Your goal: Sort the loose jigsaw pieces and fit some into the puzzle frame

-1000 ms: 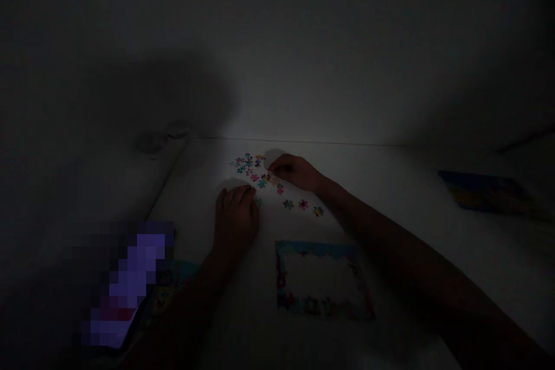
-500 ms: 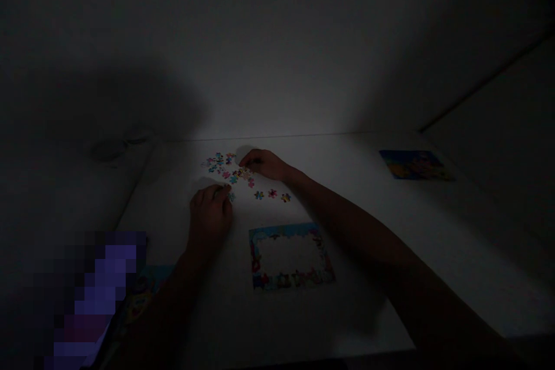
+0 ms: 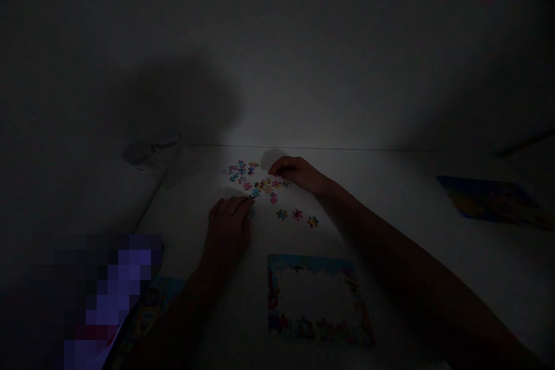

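Note:
The room is dim. Several small jigsaw pieces lie in a loose cluster on the white table. At the cluster's near left edge is my left hand, its fingers bent and closed on a small puzzle piece at the fingertips. My right hand reaches over the far right side, thumb and fingers pinched together; what is between them is too dark to make out. Closer to me lies a puzzle border, its middle unfilled, with three separate pieces in a row above it.
A colourful picture sheet lies at the right. Another picture is partly hidden by my left forearm, near a blurred-out purple patch. Two clear round containers stand at the far left. A pale wall rises behind the table.
The view has turned, so everything appears farther right and lower. My right hand has shifted slightly right, uncovering pieces beneath it. My left hand keeps about the same place by the cluster.

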`<action>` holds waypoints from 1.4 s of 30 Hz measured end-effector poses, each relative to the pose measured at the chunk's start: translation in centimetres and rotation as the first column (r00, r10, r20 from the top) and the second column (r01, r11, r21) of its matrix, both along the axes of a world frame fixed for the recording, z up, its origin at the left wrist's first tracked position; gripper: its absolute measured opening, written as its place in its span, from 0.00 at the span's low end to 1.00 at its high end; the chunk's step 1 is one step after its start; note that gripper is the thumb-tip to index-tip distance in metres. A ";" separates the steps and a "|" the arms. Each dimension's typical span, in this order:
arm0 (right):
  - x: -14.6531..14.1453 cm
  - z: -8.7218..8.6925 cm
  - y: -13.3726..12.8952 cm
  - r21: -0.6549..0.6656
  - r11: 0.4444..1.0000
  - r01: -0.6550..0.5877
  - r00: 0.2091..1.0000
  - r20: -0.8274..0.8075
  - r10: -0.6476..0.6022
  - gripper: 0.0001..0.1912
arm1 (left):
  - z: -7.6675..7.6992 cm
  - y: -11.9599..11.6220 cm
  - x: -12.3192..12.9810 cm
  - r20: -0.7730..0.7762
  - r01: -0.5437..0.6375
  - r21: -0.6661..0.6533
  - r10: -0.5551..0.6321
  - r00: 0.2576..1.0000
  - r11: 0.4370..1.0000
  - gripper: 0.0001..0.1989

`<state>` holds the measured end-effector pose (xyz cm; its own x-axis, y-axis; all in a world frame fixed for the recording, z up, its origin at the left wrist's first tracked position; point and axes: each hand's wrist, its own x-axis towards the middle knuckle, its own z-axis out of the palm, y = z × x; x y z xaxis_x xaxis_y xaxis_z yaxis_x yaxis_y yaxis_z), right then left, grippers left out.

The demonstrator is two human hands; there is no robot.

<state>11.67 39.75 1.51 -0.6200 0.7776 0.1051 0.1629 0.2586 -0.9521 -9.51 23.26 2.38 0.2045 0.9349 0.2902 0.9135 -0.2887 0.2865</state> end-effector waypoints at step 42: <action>-1.4 -0.3 -1.6 0.175 0.980 0.099 0.985 0.123 -0.122 0.10 | 1.0 -0.7 -0.4 -0.087 -0.370 -0.088 0.363 0.928 0.925 0.17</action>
